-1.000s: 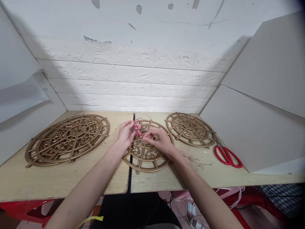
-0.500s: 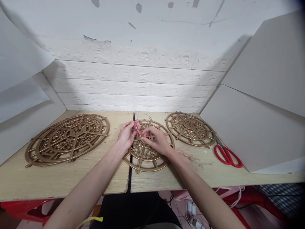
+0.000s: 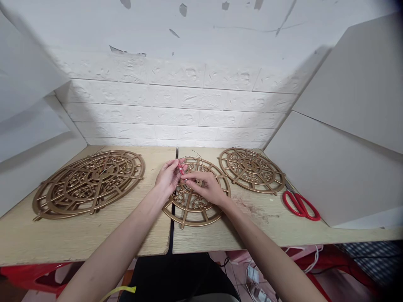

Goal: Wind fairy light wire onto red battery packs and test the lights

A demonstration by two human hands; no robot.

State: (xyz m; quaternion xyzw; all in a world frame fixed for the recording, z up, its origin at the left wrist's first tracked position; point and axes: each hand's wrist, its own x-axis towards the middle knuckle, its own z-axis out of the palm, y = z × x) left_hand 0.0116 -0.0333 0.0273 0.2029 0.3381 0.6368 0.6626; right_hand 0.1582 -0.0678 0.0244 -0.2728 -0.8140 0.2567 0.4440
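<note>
My left hand is closed around the upper part of a small red cylinder that looks like a battery with a silvery end. The fingertips of my right hand pinch its lower end and cover most of it. A thin dark wire curves up beside the hands. Below both hands a round gold openwork frame with spokes and scroll patterns lies flat, its middle partly hidden by my fingers.
Several similar gold frames are stacked at the left, and another frame lies at the right. Red-handled scissors rest by the right panel. A dark gap divides the tabletop. A white brick-patterned wall stands behind.
My right hand's fingers have moved left and closed over the lower end of the red cylinder, which was more exposed before. My left hand has stayed nearly still.
</note>
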